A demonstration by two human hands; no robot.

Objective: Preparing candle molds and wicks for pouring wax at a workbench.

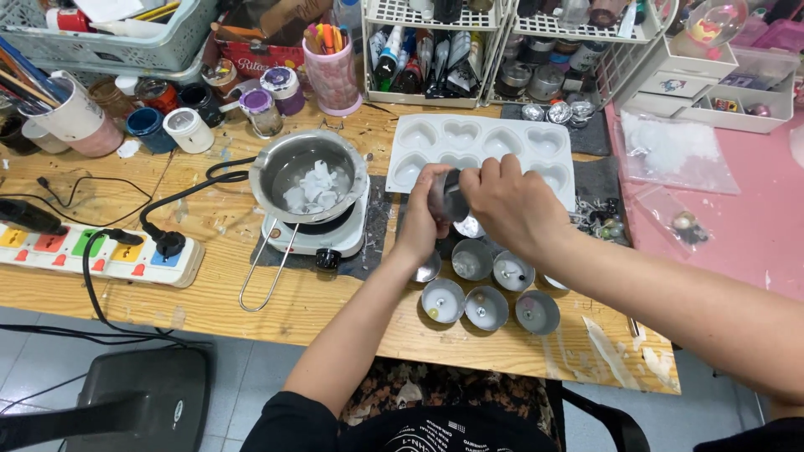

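My left hand [421, 219] and my right hand [509, 201] both grip a small dark grey bottle or jar [450, 196], held above several small round metal cups [488, 285] on the wooden table [318, 314]. My right hand covers the top of the dark container. Some cups hold small beads or wicks. Behind my hands lies a white heart-shaped mould tray [477, 142]. A metal pot [311, 174] with white wax pieces sits on a small white hot plate [318, 236] to the left.
A colourful power strip [100, 254] with black cables lies at the left. Paint jars [188, 130], a pink cup of pens [332, 75] and wire racks of bottles [435, 50] line the back. A pink mat [737, 218] lies at the right. A black chair [142, 402] stands at the lower left.
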